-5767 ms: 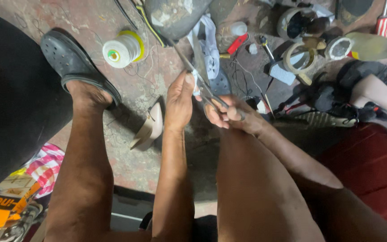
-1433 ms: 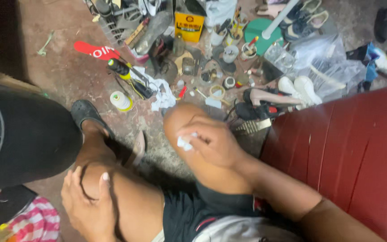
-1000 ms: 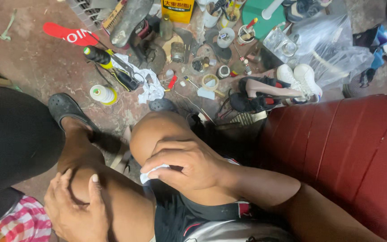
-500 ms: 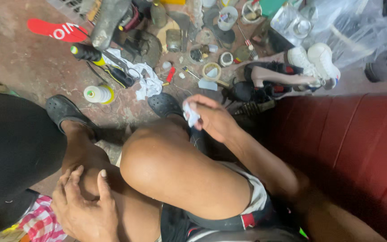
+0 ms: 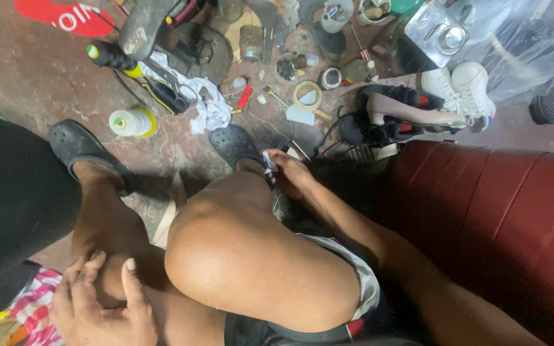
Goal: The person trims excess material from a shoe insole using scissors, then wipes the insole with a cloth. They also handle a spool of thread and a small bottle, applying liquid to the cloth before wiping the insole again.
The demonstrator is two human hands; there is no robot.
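Here, seen from above, a seated person's bare legs fill the middle, with a dark red seat (image 5: 501, 218) at the right and a stained concrete floor (image 5: 27, 70) strewn with shoe-repair clutter. The right knee (image 5: 238, 256) is raised high and close to the camera. It was lower half a second ago, so the view has tipped forward and down.

The left hand (image 5: 100, 307) rests flat on the left leg near the bottom edge, fingers spread, holding nothing; it has barely moved. The right hand (image 5: 290, 173) has travelled from the top of the knee down along the shin toward the floor. It now sits just beside the right clog (image 5: 235, 144). Its fingers are pinched narrowly on a small white scrap (image 5: 268, 160), perhaps cloth or paper; what it is cannot be told. A thin thread (image 5: 277, 205) seems to trail below the hand.

The left foot wears a matching black clog (image 5: 78, 144). Further out lie a dark shoe (image 5: 386, 115) with a beige sole, white sneakers (image 5: 460, 86), a white rag (image 5: 209, 106), a thread spool (image 5: 129, 122), a tape roll (image 5: 307, 96) and a red lighter (image 5: 243, 98).

The scrap has gone with the hand from knee to ankle, so the work now seems centred low by the foot.
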